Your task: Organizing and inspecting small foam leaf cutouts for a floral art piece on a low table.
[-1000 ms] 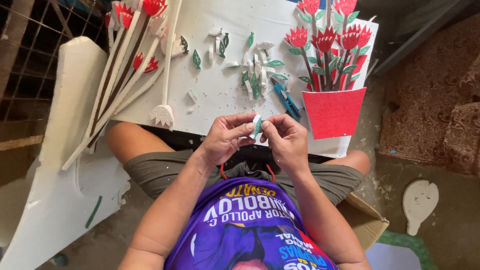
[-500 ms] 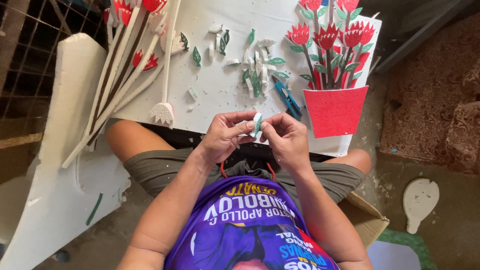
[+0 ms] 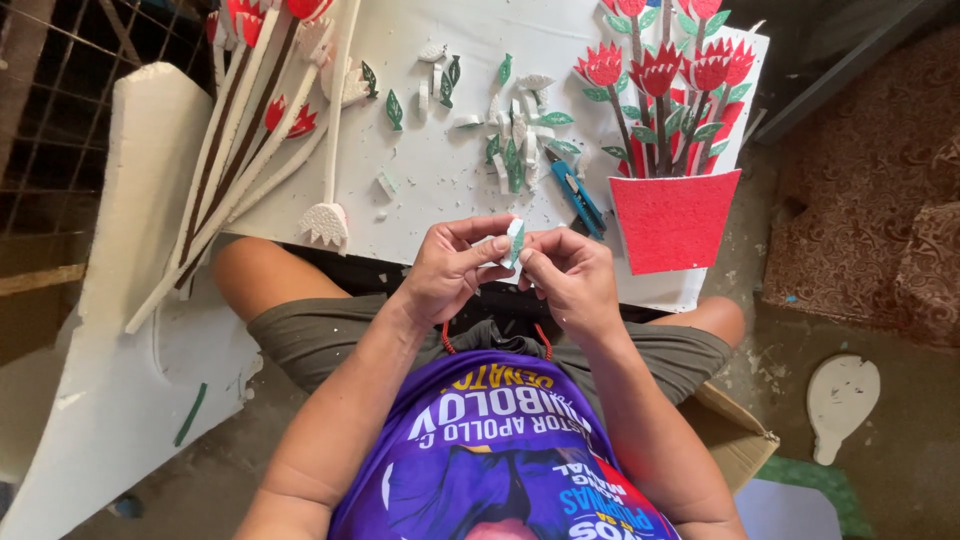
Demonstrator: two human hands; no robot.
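Your left hand [image 3: 450, 270] and right hand [image 3: 570, 275] meet over your lap, pinching a small foam leaf [image 3: 514, 243] between them at the near edge of the foam board [image 3: 440, 190]. On that board, loose leaf pieces [image 3: 515, 140] lie just beyond your hands — the snips [image 3: 576, 192] right of them. Flower stems [image 3: 250, 130] lie at the left, the finished flower-pot piece [image 3: 672, 150] at the right.
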